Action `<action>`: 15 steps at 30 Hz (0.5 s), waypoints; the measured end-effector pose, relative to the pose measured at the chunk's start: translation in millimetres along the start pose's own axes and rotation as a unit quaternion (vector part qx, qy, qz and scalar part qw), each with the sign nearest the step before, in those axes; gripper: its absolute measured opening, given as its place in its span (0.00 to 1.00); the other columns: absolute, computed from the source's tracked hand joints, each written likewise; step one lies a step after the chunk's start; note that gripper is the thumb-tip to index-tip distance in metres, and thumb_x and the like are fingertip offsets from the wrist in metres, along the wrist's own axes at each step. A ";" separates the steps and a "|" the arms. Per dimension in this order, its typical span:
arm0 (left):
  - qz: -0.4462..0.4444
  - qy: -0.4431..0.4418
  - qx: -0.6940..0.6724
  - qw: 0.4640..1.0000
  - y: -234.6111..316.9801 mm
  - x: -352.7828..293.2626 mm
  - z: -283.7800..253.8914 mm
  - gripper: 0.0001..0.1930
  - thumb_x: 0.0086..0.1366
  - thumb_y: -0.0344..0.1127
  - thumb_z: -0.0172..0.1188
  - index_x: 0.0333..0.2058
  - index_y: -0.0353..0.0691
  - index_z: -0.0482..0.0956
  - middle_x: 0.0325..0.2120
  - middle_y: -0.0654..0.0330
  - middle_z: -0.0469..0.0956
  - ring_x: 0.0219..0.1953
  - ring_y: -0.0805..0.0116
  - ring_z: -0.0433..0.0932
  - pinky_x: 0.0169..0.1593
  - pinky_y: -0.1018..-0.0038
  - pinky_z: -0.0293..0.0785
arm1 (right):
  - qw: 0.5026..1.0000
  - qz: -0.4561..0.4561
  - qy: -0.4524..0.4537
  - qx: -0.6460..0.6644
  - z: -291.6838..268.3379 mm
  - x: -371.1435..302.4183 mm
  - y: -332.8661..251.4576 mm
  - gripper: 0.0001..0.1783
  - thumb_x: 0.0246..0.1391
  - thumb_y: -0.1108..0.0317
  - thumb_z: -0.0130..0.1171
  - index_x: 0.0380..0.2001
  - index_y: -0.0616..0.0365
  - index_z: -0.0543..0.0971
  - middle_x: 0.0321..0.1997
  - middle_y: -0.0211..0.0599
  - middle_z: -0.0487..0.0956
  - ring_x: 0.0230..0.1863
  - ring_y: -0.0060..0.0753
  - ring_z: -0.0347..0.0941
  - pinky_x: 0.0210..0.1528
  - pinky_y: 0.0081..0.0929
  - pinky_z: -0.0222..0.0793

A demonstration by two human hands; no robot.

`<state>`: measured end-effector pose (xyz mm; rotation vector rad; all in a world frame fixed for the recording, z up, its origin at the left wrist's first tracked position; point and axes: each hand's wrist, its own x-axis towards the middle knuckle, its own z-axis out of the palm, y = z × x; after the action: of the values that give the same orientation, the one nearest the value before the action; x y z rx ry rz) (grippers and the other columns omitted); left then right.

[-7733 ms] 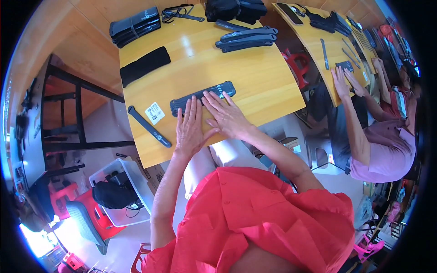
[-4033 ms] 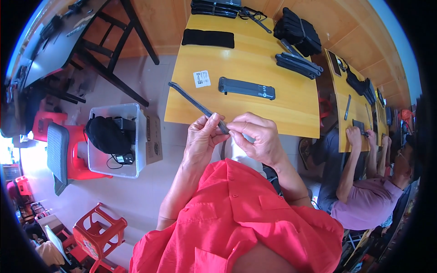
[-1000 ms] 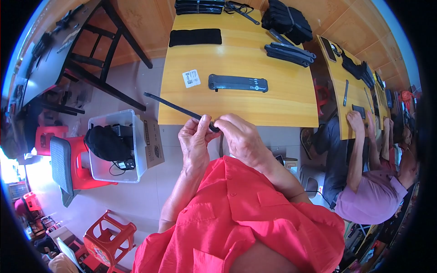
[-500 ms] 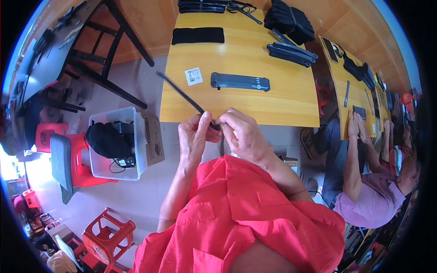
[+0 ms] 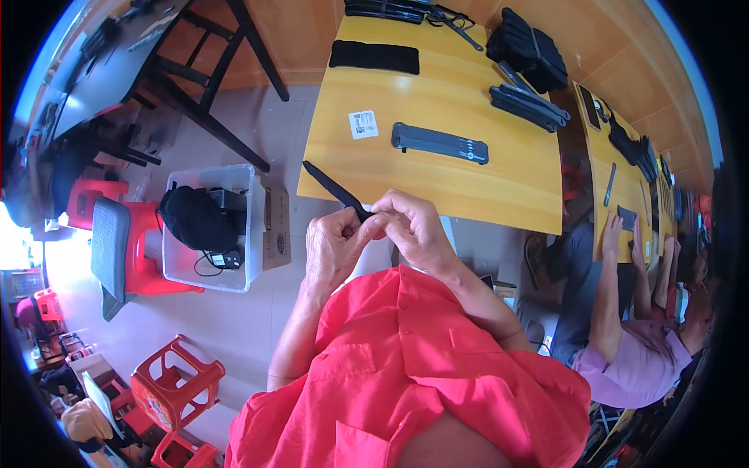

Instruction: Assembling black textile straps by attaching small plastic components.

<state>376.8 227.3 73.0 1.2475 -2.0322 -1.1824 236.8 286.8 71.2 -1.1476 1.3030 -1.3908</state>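
In front of my chest, just off the table's near edge, I hold a long black strip [image 5: 331,183] that looks like a flat fabric sleeve. My left hand [image 5: 334,246] is closed on its near end, with the fingers curled in. My right hand [image 5: 417,226] pinches the same end, and the two thumbs meet there. The far end sticks out up and to the left. Fingers cover the gripped end. On the table beyond lies a folded dark grey bar-shaped item [image 5: 439,143], with a white printed label [image 5: 363,125] to its left.
The yellow wooden table [image 5: 359,175] also carries a black flat pouch [image 5: 374,57], folded grey bars [image 5: 530,108] and a strapped black bundle [image 5: 527,48]. A clear plastic bin [image 5: 250,234] and red stools [image 5: 175,382] stand left. A co-worker [image 5: 632,351] works at the right.
The black strip has turned, so more of its flat side shows. My left thumb has bent down toward the right thumb. The whole view has shifted, moving the table rightward in it.
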 end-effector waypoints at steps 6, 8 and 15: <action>0.039 -0.050 0.023 0.998 9.8 -0.8 -11.9 0.18 0.59 0.43 0.56 0.20 0.33 0.72 0.10 0.52 0.67 0.13 0.58 0.66 0.21 0.69 0.62 | 1.000 -0.012 -0.020 -0.019 1.5 1.0 -6.1 0.04 0.51 0.80 0.47 0.28 0.68 0.72 0.27 0.38 0.75 0.27 0.23 0.74 0.31 0.20 0.73; 0.057 -0.055 0.049 0.996 10.2 -1.3 -15.7 0.16 0.60 0.41 0.54 0.22 0.33 0.73 0.11 0.51 0.68 0.14 0.56 0.67 0.22 0.69 0.63 | 0.998 0.007 -0.036 -0.046 2.5 1.0 -12.4 0.04 0.54 0.80 0.47 0.32 0.68 0.72 0.29 0.32 0.73 0.31 0.20 0.72 0.35 0.18 0.71; -0.004 -0.173 -0.178 0.969 10.0 -1.3 -31.2 0.15 0.61 0.35 0.44 0.20 0.32 0.69 0.10 0.56 0.66 0.14 0.69 0.65 0.21 0.72 0.62 | 0.949 0.143 -0.100 0.263 -4.7 4.8 -15.3 0.07 0.57 0.74 0.45 0.32 0.66 0.71 0.29 0.33 0.73 0.33 0.23 0.75 0.37 0.20 0.75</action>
<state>396.0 217.4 97.7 0.9238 -1.9219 -1.7778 231.1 283.8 86.6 -0.6819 0.8379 -1.2605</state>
